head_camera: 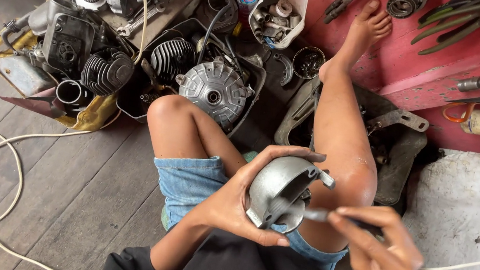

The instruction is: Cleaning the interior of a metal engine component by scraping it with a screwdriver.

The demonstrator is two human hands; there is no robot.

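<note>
The left hand [233,202] wraps its grip around a grey metal housing [278,191] above the lap, at six o'clock; the right hand [384,251] pinches a thin tool [317,214]. The housing looks rigid, fairly heavy; its rim seems best held.

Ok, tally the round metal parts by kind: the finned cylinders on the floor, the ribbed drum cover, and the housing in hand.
Finned cylinders: 2
Ribbed drum cover: 1
Grey metal housing, gripped by the left hand: 1
Total: 4
The right hand holds a thin tool against the housing.
</note>
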